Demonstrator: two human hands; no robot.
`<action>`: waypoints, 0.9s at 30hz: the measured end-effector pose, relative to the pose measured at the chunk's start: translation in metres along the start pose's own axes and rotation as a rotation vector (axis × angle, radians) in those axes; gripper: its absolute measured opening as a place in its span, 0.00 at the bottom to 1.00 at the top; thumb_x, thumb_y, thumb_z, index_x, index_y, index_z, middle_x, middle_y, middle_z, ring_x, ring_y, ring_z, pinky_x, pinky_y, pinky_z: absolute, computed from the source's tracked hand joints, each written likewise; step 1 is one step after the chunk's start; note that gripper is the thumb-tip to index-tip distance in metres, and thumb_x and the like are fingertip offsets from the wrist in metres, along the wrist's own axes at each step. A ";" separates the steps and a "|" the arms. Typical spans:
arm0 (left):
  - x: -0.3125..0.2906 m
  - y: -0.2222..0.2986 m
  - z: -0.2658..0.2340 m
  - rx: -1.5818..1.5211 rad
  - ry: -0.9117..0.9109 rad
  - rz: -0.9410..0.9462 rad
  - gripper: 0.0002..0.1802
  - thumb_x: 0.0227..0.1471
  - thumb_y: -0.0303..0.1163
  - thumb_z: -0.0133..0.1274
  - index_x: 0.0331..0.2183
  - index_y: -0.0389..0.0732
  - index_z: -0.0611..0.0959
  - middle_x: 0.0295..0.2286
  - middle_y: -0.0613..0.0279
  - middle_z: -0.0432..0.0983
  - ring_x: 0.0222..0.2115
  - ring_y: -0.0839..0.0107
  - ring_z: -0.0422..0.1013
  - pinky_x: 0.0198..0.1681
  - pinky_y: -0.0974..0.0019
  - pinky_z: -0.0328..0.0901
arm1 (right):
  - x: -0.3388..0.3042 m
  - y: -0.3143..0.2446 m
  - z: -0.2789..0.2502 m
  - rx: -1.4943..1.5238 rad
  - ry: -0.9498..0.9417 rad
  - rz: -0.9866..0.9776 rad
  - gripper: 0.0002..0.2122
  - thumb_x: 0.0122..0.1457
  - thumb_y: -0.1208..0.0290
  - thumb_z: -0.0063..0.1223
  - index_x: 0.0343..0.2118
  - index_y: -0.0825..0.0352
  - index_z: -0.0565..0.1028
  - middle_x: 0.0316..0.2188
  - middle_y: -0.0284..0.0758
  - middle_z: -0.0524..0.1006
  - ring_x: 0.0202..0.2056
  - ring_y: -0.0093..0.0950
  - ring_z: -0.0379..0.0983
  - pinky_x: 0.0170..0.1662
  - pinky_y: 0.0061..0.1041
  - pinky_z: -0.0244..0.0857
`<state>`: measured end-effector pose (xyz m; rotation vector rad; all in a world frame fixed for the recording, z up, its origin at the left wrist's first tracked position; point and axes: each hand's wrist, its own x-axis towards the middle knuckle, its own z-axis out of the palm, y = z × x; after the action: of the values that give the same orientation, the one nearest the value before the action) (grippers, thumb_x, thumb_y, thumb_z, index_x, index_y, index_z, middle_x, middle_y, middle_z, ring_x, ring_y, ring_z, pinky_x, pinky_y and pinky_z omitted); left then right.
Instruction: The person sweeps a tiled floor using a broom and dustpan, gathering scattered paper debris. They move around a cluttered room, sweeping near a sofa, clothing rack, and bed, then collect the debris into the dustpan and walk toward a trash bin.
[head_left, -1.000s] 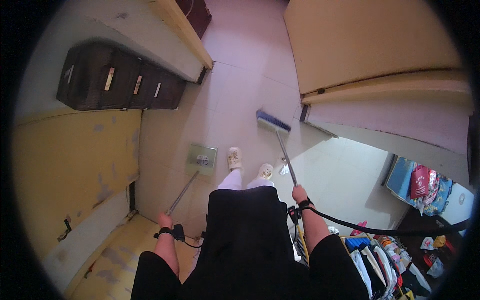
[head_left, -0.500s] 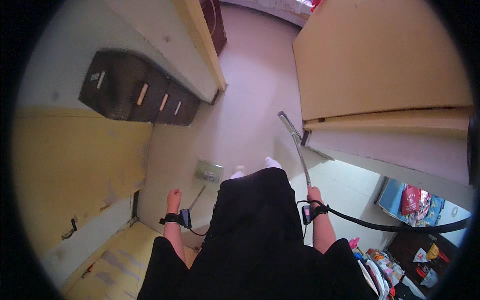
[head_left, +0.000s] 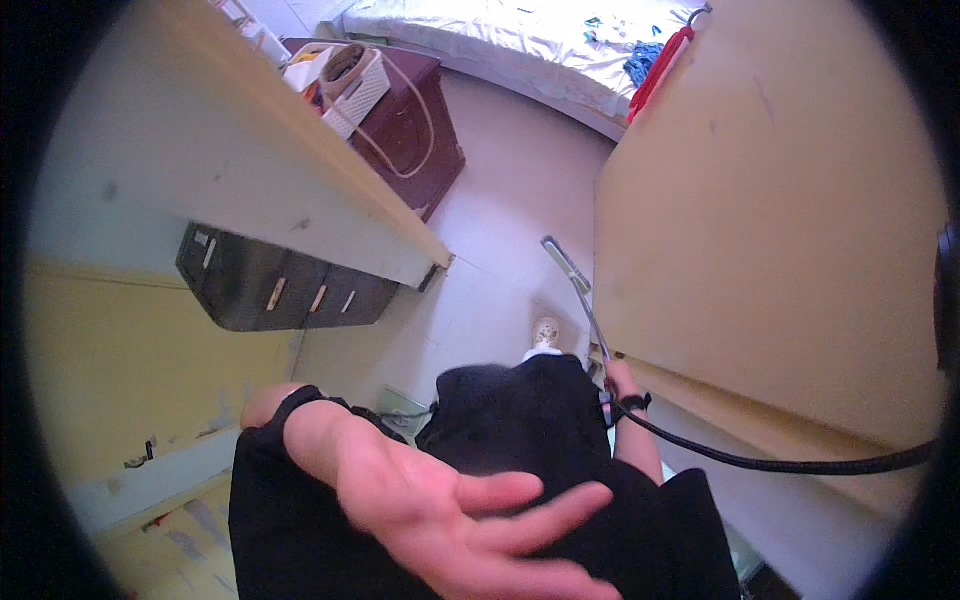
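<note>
Close to the camera, my left hand (head_left: 415, 500) is raised in front of my body, palm up. Its fingers are spread and it holds nothing. Down at my right side, my right hand (head_left: 621, 378) is closed around the metal handle of a long-handled broom (head_left: 566, 263). The broom's narrow, light head with a dark edge is ahead of me, at floor level beside the tan door. The handle slants from my hand up and left to that head.
A tan door (head_left: 770, 200) stands close on the right. A dark shoe cabinet (head_left: 300, 285) hangs along the left wall. Beyond the doorway are a reddish-brown cabinet (head_left: 410, 115) bearing a white basket (head_left: 358, 100), and a bed (head_left: 500, 35). A black cable (head_left: 770, 464) crosses at the right.
My left hand has swung up from my side toward the camera and spread its fingers. I have moved forward toward the doorway, and more of the room beyond shows. My right hand keeps hold of the broom.
</note>
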<state>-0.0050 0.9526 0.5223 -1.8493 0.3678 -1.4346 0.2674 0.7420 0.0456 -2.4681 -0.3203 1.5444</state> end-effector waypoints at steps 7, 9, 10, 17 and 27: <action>-0.006 -0.087 0.113 0.067 -0.237 0.071 0.30 0.50 0.46 0.32 0.53 0.47 0.48 0.54 0.56 0.38 0.50 0.52 0.52 0.42 0.62 0.63 | 0.054 -0.165 -0.100 -0.078 0.035 -0.023 0.17 0.51 0.62 0.38 0.18 0.72 0.69 0.10 0.37 0.67 0.12 0.30 0.66 0.15 0.28 0.59; -0.025 -0.106 0.140 0.076 -0.302 0.123 0.32 0.47 0.46 0.35 0.53 0.49 0.48 0.54 0.56 0.40 0.50 0.54 0.53 0.39 0.63 0.65 | 0.071 -0.217 -0.116 -0.099 0.024 -0.045 0.16 0.52 0.63 0.38 0.18 0.72 0.69 0.10 0.37 0.66 0.12 0.30 0.65 0.13 0.27 0.58; -0.036 -0.114 0.154 0.108 -0.297 0.167 0.34 0.46 0.46 0.36 0.53 0.50 0.48 0.54 0.57 0.41 0.50 0.55 0.53 0.38 0.63 0.65 | 0.080 -0.241 -0.123 -0.123 0.032 -0.058 0.16 0.52 0.63 0.38 0.17 0.72 0.68 0.10 0.37 0.66 0.12 0.29 0.65 0.13 0.27 0.57; -0.134 -0.207 0.271 0.056 -0.265 0.067 0.36 0.40 0.43 0.40 0.53 0.50 0.52 0.53 0.59 0.44 0.50 0.60 0.53 0.37 0.63 0.64 | 0.153 -0.419 -0.163 -0.157 -0.021 -0.097 0.16 0.52 0.63 0.39 0.17 0.73 0.68 0.11 0.38 0.67 0.12 0.28 0.65 0.13 0.27 0.58; -0.236 -0.358 0.395 0.225 -0.462 -0.117 0.30 0.43 0.40 0.41 0.50 0.45 0.58 0.53 0.59 0.45 0.51 0.62 0.51 0.42 0.64 0.61 | 0.266 -0.673 -0.205 -0.365 0.036 -0.359 0.18 0.52 0.63 0.38 0.16 0.75 0.66 0.09 0.37 0.66 0.10 0.30 0.64 0.14 0.28 0.59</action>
<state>0.2032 1.4942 0.5742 -1.9650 -0.1272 -1.0269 0.5179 1.4486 0.1021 -2.5018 -1.0582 1.3847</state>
